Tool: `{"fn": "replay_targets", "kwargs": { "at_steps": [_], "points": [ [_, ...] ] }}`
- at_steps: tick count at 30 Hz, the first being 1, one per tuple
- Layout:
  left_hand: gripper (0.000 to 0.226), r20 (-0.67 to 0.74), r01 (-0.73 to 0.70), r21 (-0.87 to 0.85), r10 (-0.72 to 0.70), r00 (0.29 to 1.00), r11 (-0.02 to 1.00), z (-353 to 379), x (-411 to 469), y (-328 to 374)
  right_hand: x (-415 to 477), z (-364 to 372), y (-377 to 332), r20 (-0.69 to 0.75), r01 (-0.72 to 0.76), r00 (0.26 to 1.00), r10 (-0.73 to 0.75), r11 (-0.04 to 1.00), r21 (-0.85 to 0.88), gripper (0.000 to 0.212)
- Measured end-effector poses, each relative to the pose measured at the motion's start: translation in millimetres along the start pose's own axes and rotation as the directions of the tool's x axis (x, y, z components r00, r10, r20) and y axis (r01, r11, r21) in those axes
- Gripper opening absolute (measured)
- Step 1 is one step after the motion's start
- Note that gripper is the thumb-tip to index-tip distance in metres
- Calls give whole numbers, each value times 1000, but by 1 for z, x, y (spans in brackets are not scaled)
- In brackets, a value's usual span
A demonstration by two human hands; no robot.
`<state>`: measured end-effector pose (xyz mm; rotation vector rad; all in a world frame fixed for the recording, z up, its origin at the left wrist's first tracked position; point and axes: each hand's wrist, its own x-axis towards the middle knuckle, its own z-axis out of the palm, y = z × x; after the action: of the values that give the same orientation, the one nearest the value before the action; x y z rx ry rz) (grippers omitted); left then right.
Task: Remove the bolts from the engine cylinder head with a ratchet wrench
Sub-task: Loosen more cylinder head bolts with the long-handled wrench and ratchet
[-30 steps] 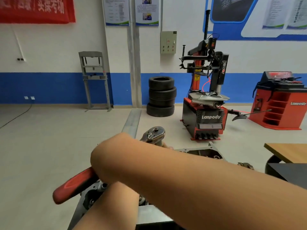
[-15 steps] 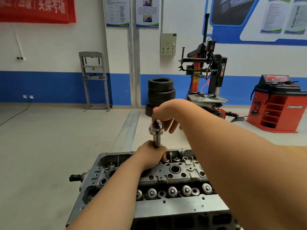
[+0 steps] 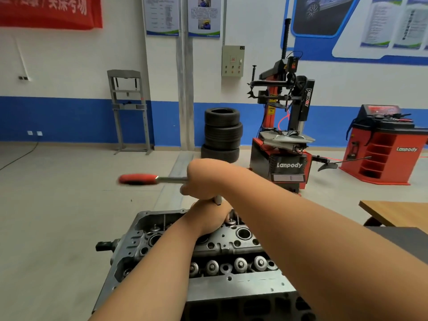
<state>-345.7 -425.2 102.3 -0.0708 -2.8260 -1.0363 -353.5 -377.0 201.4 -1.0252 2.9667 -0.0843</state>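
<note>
The ratchet wrench (image 3: 162, 180) is held level above the engine cylinder head (image 3: 176, 246), with its red handle (image 3: 136, 179) pointing to the left and blurred. The head of the wrench is covered by the right hand (image 3: 203, 181); this grip is closed, the fingers being curled down over the head so that only the metal shank and the handle are left showing. A short length of the vertical extension bar (image 3: 217, 200) is seen between the two hands. The lower part of the bar is enclosed by the left hand (image 3: 209, 217), whose grip is also closed around it and rests against the far upper face of the cylinder head. The bolt under the bar is hidden by this hand. A row of round valve spring retainers (image 3: 239, 263) is exposed along the near side of the cylinder head. In the background, stacked tyres (image 3: 222, 133) and a tyre changer (image 3: 286, 135) marked "Lanpody" are seen on the floor, and the corner of a wooden desk (image 3: 393, 214) is seen at the right.
</note>
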Motion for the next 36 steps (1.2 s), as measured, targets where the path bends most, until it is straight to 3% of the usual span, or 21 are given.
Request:
{"fn": "replay_targets", "kwargs": {
  "at_steps": [4,7,10,13,15,18,21,23,25,29,32,35,36],
  "points": [
    [33,1,-75,94,76,997,993,0,4,-1,-31,3,28,-133,183,978,-163,972,149,36],
    [30,-49,-119,151,128,991,981,4,9,1,-42,5,41,-163,219,967,-194,963,155,42],
    [17,-27,-32,262,41,999,964,10,11,-1,-39,5,33,-185,95,979,-80,993,70,42],
    [25,52,-59,276,46,998,959,4,6,0,-24,9,18,-258,-131,958,130,991,10,40],
    [29,90,-51,334,22,996,941,0,6,1,-12,11,9,-228,-256,944,240,966,-43,29],
    [34,131,-33,424,-25,991,905,-4,8,5,-1,5,3,-141,-325,940,311,942,-89,20],
    [36,110,-104,331,71,991,938,-5,4,3,1,7,7,-144,-330,937,319,942,-66,21],
    [29,4,-120,109,120,993,987,-11,-2,2,0,12,14,-226,-272,941,252,960,-61,29],
    [7,-105,-143,-186,125,987,972,-20,-9,1,-4,15,26,-294,-127,950,106,990,-54,41],
    [16,-18,-141,-461,149,989,876,-29,-19,-4,-15,9,45,-229,272,940,-253,961,54,41],
    [18,-34,-134,-397,131,991,908,-31,-22,-5,-23,11,51,-231,342,920,-317,937,75,50],
    [13,-75,-119,-72,113,991,990,-25,-17,4,-29,9,49,-219,232,947,-235,972,-43,53],
    [8,-96,-121,-47,116,989,992,-22,-15,8,-31,6,45,-209,162,961,-181,981,-103,53]
  ]
}}
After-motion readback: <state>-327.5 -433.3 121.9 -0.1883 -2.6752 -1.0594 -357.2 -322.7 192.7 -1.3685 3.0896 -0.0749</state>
